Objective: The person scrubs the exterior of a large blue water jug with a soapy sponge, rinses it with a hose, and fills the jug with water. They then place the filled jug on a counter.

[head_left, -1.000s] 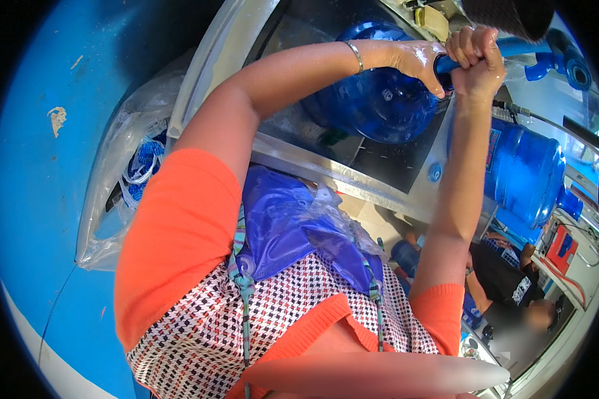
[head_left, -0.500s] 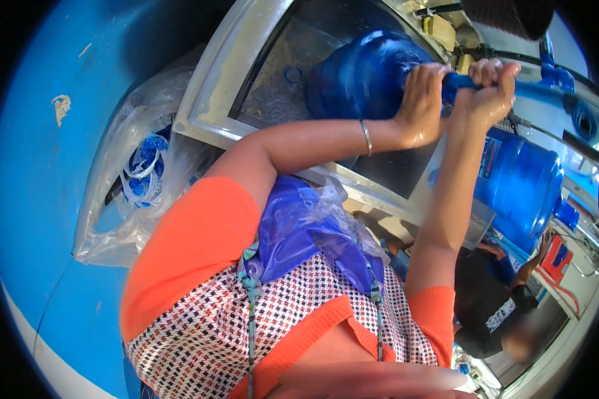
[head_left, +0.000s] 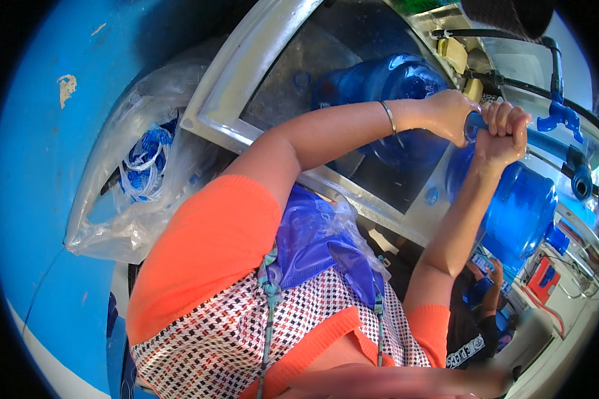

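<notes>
Metal-rimmed basin (head_left: 253,60), blue jug (head_left: 379,80) lying inside

At two o'clock, the right hand (head_left: 503,137) has its grip clenched around a blue tube (head_left: 546,143). Beside it bends the left hand (head_left: 449,114), its grip too hidden to tell. Just beyond, toward one o'clock, lies the jug. Farther off, a second blue jug (head_left: 519,206) shows at three o'clock.

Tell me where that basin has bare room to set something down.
Bare: the dark patch between the lying blue jug and near metal rim; the left corner beside the blue ring. Crowded: the jug's right end, around left hand and right hand.
</notes>
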Demonstrator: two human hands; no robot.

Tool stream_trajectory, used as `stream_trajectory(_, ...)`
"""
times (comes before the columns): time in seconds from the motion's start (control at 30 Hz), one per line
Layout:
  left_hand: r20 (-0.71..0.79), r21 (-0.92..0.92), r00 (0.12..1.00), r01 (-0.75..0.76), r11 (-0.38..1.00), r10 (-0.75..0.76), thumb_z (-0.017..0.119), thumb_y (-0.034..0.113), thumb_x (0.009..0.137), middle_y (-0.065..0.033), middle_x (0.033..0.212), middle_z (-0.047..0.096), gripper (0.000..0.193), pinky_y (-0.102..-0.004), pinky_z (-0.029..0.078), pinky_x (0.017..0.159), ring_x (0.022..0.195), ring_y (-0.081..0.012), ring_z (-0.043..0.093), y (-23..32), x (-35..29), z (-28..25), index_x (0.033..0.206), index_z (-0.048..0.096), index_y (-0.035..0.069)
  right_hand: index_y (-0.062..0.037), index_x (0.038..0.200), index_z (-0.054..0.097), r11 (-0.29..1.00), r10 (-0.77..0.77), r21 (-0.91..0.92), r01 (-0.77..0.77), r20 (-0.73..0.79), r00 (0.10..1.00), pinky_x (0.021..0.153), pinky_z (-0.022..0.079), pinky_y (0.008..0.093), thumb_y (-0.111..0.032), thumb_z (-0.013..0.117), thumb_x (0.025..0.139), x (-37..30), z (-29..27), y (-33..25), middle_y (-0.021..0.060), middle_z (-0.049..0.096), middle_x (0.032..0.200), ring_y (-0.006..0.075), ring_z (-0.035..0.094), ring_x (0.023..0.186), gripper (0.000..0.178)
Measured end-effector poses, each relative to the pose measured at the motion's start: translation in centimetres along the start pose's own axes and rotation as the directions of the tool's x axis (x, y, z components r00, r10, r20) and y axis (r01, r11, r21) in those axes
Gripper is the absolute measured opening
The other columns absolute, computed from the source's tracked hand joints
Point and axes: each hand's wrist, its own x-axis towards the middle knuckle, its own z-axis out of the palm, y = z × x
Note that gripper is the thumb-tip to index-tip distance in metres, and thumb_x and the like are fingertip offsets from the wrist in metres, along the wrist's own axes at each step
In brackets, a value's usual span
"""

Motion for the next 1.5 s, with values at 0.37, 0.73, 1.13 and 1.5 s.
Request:
stream_trajectory(0.37,-0.453,0.151,0.891,0.05,0.987,0.024,0.084,0.025,0.059,-0.0235,0.117,0.051,0.086,-0.0422,0.044,0.094,0.111,-0.0375,0.052,5.8,-3.4,0.0,0.128,0.042,-0.005,-0.0135,0.062,0.037,0.995,0.029,-0.078,-0.057,-0.32,0.947,0.052,0.022,0.0284,-0.046,0.056,0.094,-0.7,0.3,0.3,-0.0025,0.031,0.057,0.0116,0.024,0.052,0.049)
stream_trajectory(0.73,-0.084,0.008,0.996,0.001,1.0,0.0,0.083,0.04,0.058,-0.0181,0.089,0.069,0.057,-0.0414,0.053,0.075,0.085,-0.0376,0.066,1.0,-0.4,0.2,0.1,0.067,0.004,-0.0143,0.062,0.036,0.991,-0.069,-0.129,0.023,-0.371,0.926,0.053,0.023,0.0277,-0.048,0.057,0.092,-0.5,-0.2,0.5,-0.0025,0.03,0.055,0.0116,0.029,0.051,0.05)
stream_trajectory(1.13,-0.474,0.144,0.879,0.143,0.979,-0.059,0.082,0.025,0.059,-0.0254,0.119,0.049,0.075,-0.0441,0.042,0.093,0.116,-0.0376,0.046,5.2,-4.1,1.9,0.117,0.046,-0.007,-0.0128,0.063,0.035,0.993,-0.026,-0.116,-0.01,-0.299,0.954,0.053,0.023,0.0284,-0.05,0.058,0.091,-1.5,-0.4,0.4,-0.0019,0.029,0.055,0.0121,0.024,0.052,0.052)
stream_trajectory(1.5,-0.068,-0.013,0.997,0.028,1.0,-0.029,0.085,0.038,0.054,-0.0182,0.092,0.068,0.06,-0.0398,0.053,0.077,0.088,-0.0362,0.066,1.5,-0.8,0.4,0.1,0.066,0.004,-0.0126,0.065,0.038,0.988,-0.118,-0.15,0.036,-0.58,0.806,0.052,0.023,0.0276,-0.038,0.057,0.095,-0.7,0.8,0.4,-0.0024,0.032,0.057,0.0113,0.028,0.051,0.044)
